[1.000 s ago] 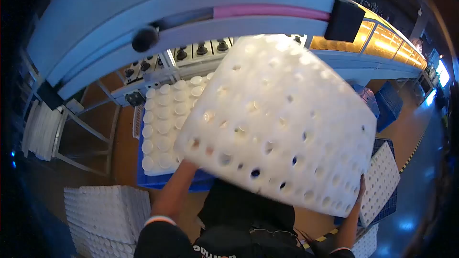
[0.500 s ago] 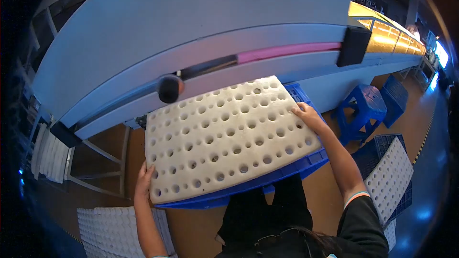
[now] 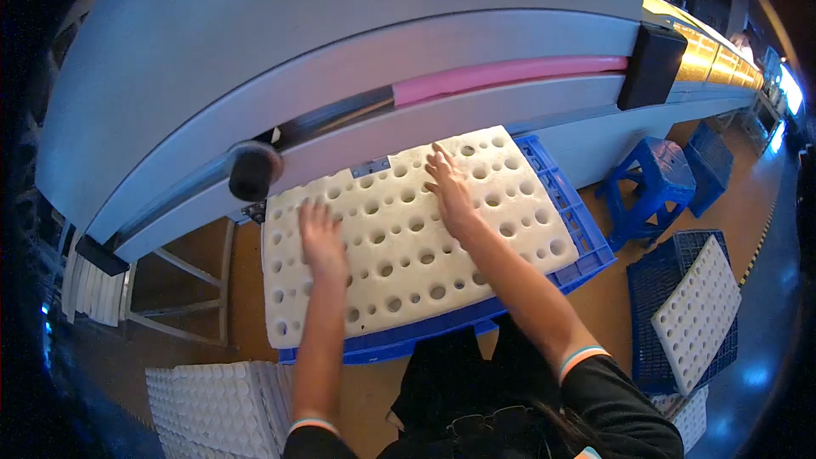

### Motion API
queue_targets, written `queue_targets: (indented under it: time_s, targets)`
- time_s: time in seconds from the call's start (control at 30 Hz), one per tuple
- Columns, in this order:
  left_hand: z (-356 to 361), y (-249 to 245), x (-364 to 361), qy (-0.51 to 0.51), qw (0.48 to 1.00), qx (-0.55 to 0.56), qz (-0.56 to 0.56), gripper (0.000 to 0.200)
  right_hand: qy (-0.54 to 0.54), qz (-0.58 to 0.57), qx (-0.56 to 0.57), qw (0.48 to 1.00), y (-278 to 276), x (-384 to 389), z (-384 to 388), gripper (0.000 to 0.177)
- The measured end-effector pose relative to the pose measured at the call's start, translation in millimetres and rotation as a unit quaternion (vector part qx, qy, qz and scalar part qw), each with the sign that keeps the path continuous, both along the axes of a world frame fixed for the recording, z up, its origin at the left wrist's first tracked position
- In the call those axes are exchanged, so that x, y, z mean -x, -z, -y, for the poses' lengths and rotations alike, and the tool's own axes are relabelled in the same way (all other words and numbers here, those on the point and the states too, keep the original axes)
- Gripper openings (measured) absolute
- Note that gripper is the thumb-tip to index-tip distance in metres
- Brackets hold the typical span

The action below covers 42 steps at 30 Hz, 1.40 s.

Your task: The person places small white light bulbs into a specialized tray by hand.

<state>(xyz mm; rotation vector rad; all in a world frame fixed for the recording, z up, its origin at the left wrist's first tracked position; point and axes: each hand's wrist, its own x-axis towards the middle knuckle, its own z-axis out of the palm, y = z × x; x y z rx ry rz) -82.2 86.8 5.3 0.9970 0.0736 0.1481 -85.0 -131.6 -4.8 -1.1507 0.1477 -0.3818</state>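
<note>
A white foam board [image 3: 399, 242] with rows of round holes lies on a blue plastic crate [image 3: 578, 195] in front of me. My left hand [image 3: 323, 242] is over the board's left part, its fingers stretched out though smeared by motion. Over the upper middle of the board is my right hand [image 3: 449, 191], fingers spread and palm down. Neither hand holds anything. The board's back edge reaches the machine's lower rail, where a small metal plate [image 3: 371, 168] overlaps it.
A pale machine housing [image 3: 340, 17] with a pink strip [image 3: 510, 76] and a black knob [image 3: 252, 174] stands ahead. To the right are a blue stool [image 3: 653, 174] and a perforated board [image 3: 699, 314] on a dark crate [image 3: 646, 289]. Stacked white sheets [image 3: 208, 408] stand lower left.
Both hands have let go of the board's side edges and moved inward over its top. The view has shifted slightly, and the metal plate now shows at the board's back edge.
</note>
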Motion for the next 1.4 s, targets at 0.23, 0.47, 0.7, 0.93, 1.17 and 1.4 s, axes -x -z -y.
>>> queue_targets:
  time_s: [0.23,0.47,0.7,0.93,1.17,1.4]
  targets:
    - [53.5,29.3,-43.1,-0.023,0.924,-0.356,0.138,0.051,-0.013,0.040,0.351,0.936,0.9,-12.3,-21.8,0.044]
    - [66.6,27.3,-28.4,0.045,0.845,-0.478,0.233,0.044,0.012,0.055,0.546,0.836,14.3,-7.2,-39.3,0.047]
    - [58.9,19.1,-25.7,0.087,0.713,-0.609,0.335,0.045,-0.038,0.025,0.364,0.930,6.8,-10.1,-19.7,0.042]
    - [31.6,17.2,-52.6,0.023,0.767,-0.606,0.210,0.036,-0.071,-0.025,0.507,0.858,-13.6,-8.1,11.0,0.051]
    - [-106.1,47.6,-189.8,-0.067,0.733,-0.676,0.012,0.038,-0.040,-0.020,0.642,0.766,-1.6,27.7,16.5,0.033]
    - [-233.0,97.7,-301.7,-0.039,0.627,-0.776,-0.053,0.056,-0.025,0.019,0.593,0.805,15.4,20.9,22.1,0.029]
